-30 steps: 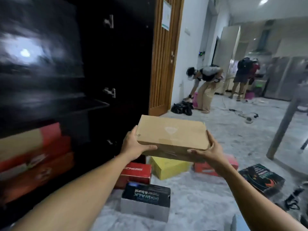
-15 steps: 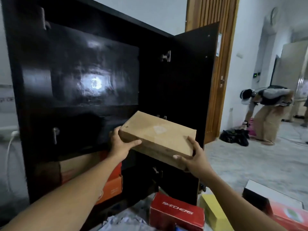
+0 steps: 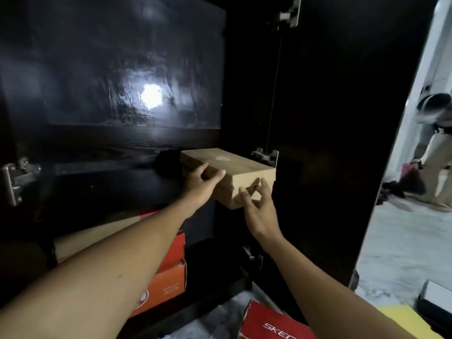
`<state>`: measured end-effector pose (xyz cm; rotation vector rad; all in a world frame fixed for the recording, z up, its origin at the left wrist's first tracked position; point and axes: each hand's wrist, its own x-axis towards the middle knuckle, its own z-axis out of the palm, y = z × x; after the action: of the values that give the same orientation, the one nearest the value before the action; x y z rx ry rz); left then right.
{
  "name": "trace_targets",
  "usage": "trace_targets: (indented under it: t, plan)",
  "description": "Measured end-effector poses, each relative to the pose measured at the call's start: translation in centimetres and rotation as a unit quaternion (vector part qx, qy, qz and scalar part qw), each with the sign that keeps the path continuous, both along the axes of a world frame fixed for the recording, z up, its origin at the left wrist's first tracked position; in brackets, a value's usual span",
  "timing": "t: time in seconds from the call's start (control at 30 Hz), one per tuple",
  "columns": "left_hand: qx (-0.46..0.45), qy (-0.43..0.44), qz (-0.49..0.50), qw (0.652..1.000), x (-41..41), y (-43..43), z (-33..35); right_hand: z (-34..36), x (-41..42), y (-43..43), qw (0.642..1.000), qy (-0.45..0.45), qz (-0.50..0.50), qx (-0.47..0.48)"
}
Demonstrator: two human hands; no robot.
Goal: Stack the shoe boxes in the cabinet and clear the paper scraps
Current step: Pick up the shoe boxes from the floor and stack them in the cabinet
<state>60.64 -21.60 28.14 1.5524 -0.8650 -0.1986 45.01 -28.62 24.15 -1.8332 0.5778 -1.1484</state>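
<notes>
A plain brown shoe box (image 3: 241, 167) rests partly on the middle shelf (image 3: 110, 178) of the black cabinet, its near end sticking out past the shelf edge. My left hand (image 3: 199, 185) grips its left side, thumb over the lid. My right hand (image 3: 256, 204) touches the box's near end with spread fingertips. On the compartment below, orange shoe boxes (image 3: 168, 277) are stacked with a tan and red box (image 3: 102, 231) on top, partly hidden by my left arm.
The cabinet's open door (image 3: 330, 143) stands at the right with hinges. A red Skechers box (image 3: 271, 324) and a yellow box (image 3: 403, 319) lie on the floor below. A person (image 3: 437, 143) bends over in the room at far right.
The brown box moved from in front of the cabinet onto the middle shelf. My right hand shifted from under the box to its near end. The view moved closer to the cabinet.
</notes>
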Motion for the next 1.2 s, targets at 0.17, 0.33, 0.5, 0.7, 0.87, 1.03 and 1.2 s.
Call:
trace_targets:
  t: [0.17,0.33,0.5,0.7,0.87,1.03,1.2]
  plan:
    - [0.036,-0.029,0.003,0.999,0.5,-2.3,0.0,-0.6,2.1,-2.9,1.000,0.013,0.014,0.013]
    - [0.034,-0.057,0.019,0.998,2.0,-4.6,0.0,0.0,3.5,-5.4,0.998,0.063,0.025,0.005]
    - [0.059,-0.055,0.017,0.997,5.0,-7.1,-0.2,1.6,6.5,-8.5,0.988,0.155,0.019,0.002]
    - [0.056,-0.052,0.056,0.995,6.5,-9.1,-1.0,2.0,9.1,-10.6,0.983,0.177,0.039,0.013]
    - [0.123,-0.105,0.047,0.986,5.9,-8.4,-0.5,3.3,6.7,-10.7,0.981,0.184,0.057,0.037]
    - [0.112,-0.259,0.106,0.954,1.1,-6.0,-1.6,3.3,0.1,-8.4,0.985,0.171,0.006,0.022]
    - [0.179,-0.288,0.021,0.941,-5.3,-3.8,-6.8,-1.6,-9.1,-8.2,0.963,0.263,-0.021,0.063]
